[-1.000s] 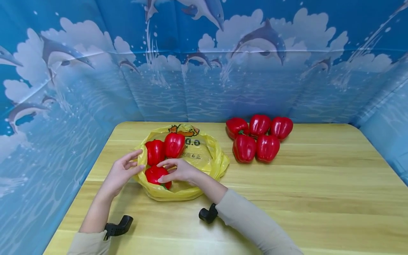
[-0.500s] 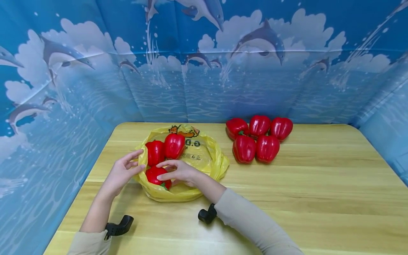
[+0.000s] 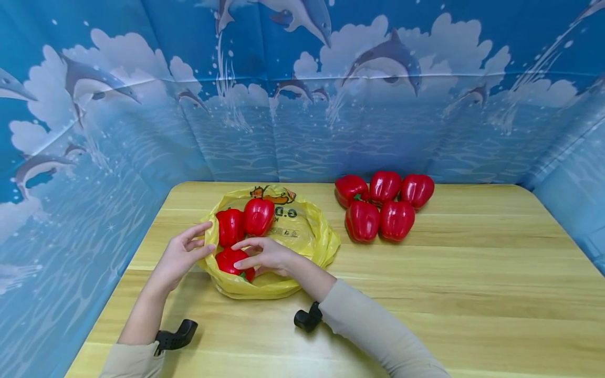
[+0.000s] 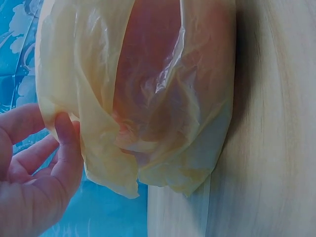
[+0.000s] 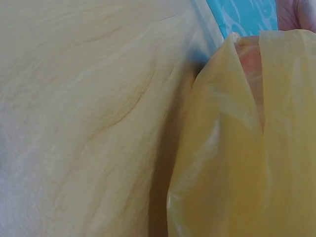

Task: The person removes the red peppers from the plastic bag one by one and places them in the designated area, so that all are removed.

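While one red pepper (image 3: 227, 260) sits inside the yellow bag (image 3: 283, 288), left of center in the frame's lower half, the right hand (image 3: 270, 255) has thumb and fingertips curled around it. Left hand (image 3: 178, 257), lower left, is pinching the bag's edge between thumb and finger. Two more peppers (image 3: 258, 216) lie in there, just above. Five loose peppers (image 3: 362, 221) are bunched right of center on a wooden table (image 3: 472, 278), dolphin curtain (image 3: 302, 136) filling the top.

The yellow bag (image 3: 317, 231) bears letters G and D (image 3: 285, 212) (smaller print (image 3: 283, 231) illegible).
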{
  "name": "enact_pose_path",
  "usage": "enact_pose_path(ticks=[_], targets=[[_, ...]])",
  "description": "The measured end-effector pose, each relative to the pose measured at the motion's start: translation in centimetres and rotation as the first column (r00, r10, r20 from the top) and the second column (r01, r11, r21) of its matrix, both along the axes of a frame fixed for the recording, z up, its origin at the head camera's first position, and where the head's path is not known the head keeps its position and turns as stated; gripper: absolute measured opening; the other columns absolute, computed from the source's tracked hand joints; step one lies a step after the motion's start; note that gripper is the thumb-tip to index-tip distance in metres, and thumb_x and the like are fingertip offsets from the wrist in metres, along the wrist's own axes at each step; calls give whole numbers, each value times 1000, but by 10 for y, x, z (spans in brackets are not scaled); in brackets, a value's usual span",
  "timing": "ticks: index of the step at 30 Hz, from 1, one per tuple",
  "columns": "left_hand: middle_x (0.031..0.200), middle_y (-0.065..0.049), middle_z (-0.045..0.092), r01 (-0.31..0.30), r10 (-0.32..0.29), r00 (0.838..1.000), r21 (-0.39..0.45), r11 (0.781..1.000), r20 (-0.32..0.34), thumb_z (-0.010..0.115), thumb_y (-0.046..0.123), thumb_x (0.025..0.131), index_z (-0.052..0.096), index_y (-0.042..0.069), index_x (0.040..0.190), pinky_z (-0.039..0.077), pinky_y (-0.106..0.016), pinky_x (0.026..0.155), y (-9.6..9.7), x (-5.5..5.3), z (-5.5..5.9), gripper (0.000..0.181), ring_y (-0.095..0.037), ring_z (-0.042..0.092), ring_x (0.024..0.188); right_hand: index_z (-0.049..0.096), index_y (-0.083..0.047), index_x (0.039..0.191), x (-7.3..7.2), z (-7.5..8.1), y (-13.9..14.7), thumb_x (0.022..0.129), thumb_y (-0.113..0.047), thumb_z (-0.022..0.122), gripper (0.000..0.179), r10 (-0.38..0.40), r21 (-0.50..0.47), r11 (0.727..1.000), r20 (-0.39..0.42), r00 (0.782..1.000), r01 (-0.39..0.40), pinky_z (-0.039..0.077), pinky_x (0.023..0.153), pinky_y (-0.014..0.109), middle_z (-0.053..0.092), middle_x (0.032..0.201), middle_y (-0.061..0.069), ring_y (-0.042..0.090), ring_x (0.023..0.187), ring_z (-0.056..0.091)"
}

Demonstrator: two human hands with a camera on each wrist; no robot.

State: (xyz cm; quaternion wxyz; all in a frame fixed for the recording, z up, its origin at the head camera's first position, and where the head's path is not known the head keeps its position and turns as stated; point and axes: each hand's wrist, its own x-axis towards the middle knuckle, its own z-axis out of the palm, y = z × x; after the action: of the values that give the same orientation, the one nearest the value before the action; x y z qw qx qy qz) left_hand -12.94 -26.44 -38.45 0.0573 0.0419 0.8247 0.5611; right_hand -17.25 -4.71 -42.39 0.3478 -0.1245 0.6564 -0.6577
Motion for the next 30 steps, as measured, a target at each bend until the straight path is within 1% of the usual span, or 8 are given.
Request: enact_pose_path(ticks=[6,13,20,26,30], targets=[[147,-19,27,1,-1,1000,-6,1000,-4,61,14,91,34,3,143,47,-17,77,0,-1,0,60,-40,36,121,63,-11,119,1,2,2,82,-8,69,38,11,-12,1000,-2,1000,-11,53,71,35,52,111,7,20,98,49],[146,-19,29,-2,2,1000,0,1000,-12,61,12,90,34,2,142,48,-16,76,0,1,1,59,-38,37,119,61,-8,120,3,4,5,83,-6,68,38,14,-28,1000,-9,1000,-15,53,73,37,53,111,9,20,95,52],[144,-20,31,-3,3,1000,7,1000,-17,61,11,90,35,2,142,48,-17,75,0,1,0,59,-37,39,116,62,-10,120,3,7,13,82,-7,69,38,-1,-21,1000,-19,1000,0,53,71,34,53,112,8,20,97,54],[144,-20,31,2,-2,1000,12,1000,-16,61,11,90,34,1,142,49,-17,75,0,1,0,59,-37,39,116,62,-10,120,3,8,20,82,-6,68,39,1,-38,999,-28,1000,-2,53,68,31,54,113,9,20,93,56],[144,-20,31,2,-1,1000,9,1000,-14,61,12,90,34,2,142,48,-17,75,0,1,0,59,-38,39,118,60,-7,122,4,10,24,83,-3,67,40,-5,-62,998,-10,1000,4,53,71,34,53,114,10,21,95,56]])
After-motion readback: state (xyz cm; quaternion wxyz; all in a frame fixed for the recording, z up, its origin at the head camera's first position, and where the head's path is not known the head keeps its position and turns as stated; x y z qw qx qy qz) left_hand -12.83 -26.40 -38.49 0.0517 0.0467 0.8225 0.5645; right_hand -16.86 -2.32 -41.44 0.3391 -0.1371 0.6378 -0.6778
